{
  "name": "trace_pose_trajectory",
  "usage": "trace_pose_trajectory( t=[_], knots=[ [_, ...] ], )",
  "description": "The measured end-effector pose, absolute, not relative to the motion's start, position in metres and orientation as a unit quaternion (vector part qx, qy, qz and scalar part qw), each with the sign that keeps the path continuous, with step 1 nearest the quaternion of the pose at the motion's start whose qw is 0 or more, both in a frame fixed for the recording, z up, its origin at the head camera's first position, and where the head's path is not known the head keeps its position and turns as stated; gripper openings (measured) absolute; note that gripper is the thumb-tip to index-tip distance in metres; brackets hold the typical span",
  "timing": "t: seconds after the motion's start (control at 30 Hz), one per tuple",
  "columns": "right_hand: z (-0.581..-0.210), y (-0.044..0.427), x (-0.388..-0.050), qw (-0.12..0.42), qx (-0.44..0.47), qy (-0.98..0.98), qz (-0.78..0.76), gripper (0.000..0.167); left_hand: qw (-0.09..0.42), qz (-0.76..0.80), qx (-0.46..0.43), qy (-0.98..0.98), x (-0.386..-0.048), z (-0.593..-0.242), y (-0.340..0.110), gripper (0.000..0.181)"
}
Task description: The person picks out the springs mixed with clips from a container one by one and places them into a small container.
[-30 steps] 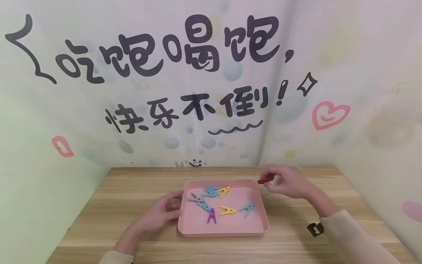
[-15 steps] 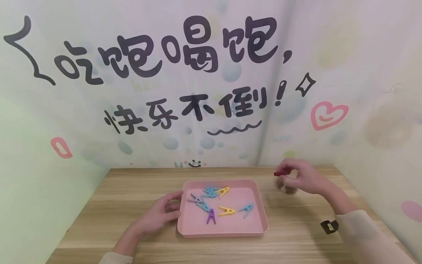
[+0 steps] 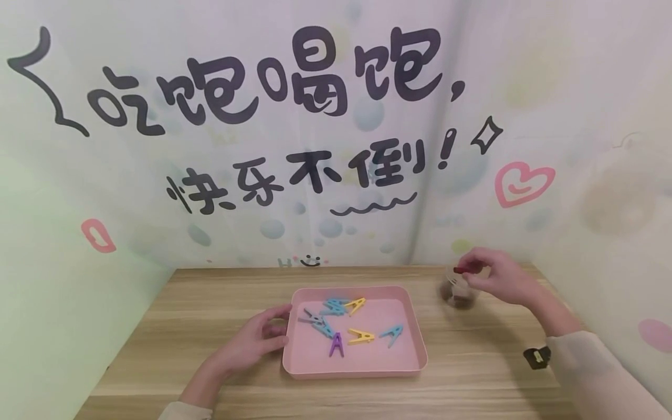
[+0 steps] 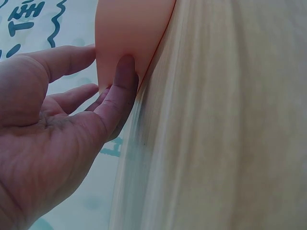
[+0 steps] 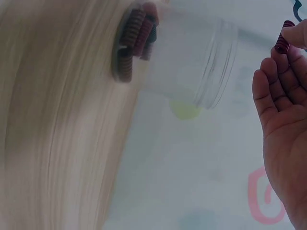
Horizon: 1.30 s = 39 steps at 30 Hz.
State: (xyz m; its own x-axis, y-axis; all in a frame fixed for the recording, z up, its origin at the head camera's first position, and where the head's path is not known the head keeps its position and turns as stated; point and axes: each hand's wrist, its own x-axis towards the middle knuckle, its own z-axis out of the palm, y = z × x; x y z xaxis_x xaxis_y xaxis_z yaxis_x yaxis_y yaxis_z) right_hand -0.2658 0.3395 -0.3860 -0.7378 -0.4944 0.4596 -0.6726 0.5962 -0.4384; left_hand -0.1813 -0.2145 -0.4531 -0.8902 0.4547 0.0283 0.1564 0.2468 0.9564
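Note:
My right hand (image 3: 499, 277) pinches a small dark red ribbed cylinder (image 5: 285, 38) between thumb and fingers, above the mouth of a clear jar (image 5: 182, 62). Several similar ribbed pieces (image 5: 139, 31) lie at the jar's bottom. In the head view the jar stands on the table to the right of a pink tray (image 3: 385, 359). My left hand (image 3: 254, 341) touches the tray's left side with its fingers (image 4: 123, 79) spread and lightly bent against the outer wall. Inside the tray lie several clothespins, among them a purple one (image 3: 336, 344) and a yellow one (image 3: 361, 336).
A wooden table (image 3: 210, 326) carries the tray and jar. Printed curtain-like walls close off the back and sides. Blue clothespins (image 3: 333, 306), a grey one (image 3: 311, 317) and a second yellow one (image 3: 355, 305) also lie in the tray.
My right hand has moved away from the tray, right and slightly back, to over the jar, still pinching the red ribbed cylinder. The left hand, tray and clothespins stay put.

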Motion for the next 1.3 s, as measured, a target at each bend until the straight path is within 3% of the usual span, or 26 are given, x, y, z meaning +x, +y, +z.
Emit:
trace_pose_trajectory(
  t=[0.3, 0.9, 0.97, 1.13, 1.3],
  knots=[
    [-0.391, 0.356, -0.271, 0.135, 0.283, -0.904, 0.29, 0.023, 0.14, 0.591, 0.194, 0.77, -0.181, -0.453, -0.215, 0.068],
    [-0.403, 0.363, -0.282, 0.139, 0.249, -0.922, 0.263, 0.019, 0.137, 0.586, 0.187, 0.776, -0.181, -0.453, -0.215, 0.068],
    [-0.405, 0.363, -0.283, 0.143, 0.244, -0.923, 0.261, 0.026, 0.137, 0.587, 0.186, 0.776, -0.181, -0.453, -0.214, 0.068],
    [-0.413, 0.365, -0.284, 0.138, 0.228, -0.922, 0.281, 0.061, 0.139, 0.588, 0.183, 0.776, -0.18, -0.452, -0.213, 0.068],
    [-0.418, 0.365, -0.282, 0.134, 0.225, -0.918, 0.299, 0.072, 0.138, 0.59, 0.18, 0.775, -0.18, -0.452, -0.213, 0.068]
  ],
)
